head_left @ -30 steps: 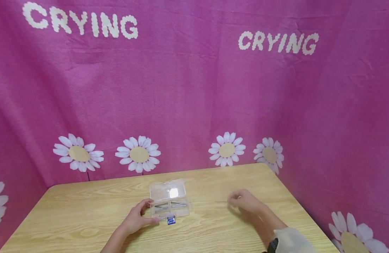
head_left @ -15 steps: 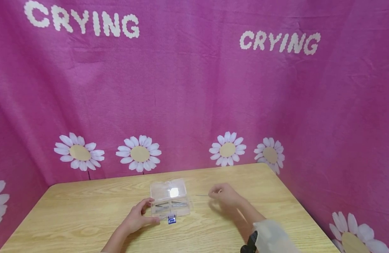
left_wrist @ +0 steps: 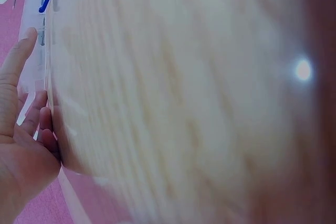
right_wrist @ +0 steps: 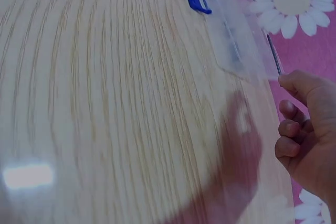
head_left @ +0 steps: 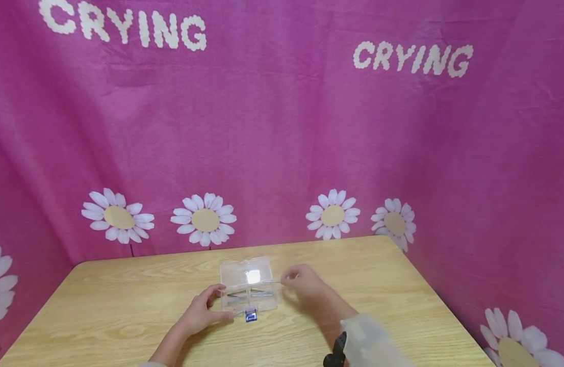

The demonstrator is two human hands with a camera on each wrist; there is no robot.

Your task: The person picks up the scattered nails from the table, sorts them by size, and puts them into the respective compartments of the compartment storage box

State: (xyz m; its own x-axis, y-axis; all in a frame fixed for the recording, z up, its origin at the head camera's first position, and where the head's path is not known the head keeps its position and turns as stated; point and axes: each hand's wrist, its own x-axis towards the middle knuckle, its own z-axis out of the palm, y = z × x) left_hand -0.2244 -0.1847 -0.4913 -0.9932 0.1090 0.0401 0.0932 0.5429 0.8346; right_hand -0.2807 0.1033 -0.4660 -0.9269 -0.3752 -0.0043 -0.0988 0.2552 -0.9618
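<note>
A clear plastic compartment box [head_left: 266, 304] stands on the table with its lid [head_left: 235, 272] raised at the back and a blue latch [head_left: 251, 316] at the front. Thin metal rods [head_left: 262, 293] lie inside its compartments. My left hand [head_left: 200, 312] grips the box's left side, thumb at the front corner and fingertips at the rear. Between thumb and forefinger, my right hand [head_left: 305, 282] pinches a thin dark metal rod [right_wrist: 274, 55], its free end pointing left over the box's right edge near the lid. The other fingers of that hand are curled.
The wood-grain table [head_left: 126, 306] extends around the box on all sides. Behind it and along both sides hangs a pink cloth [head_left: 273, 153] printed with daisies and lettering. A dark band [head_left: 337, 349] sits at the right wrist, below a pale sleeve.
My right hand has moved left across the table with the metal rod, from well right of the box to its right edge. The left hand keeps its hold on the box.
</note>
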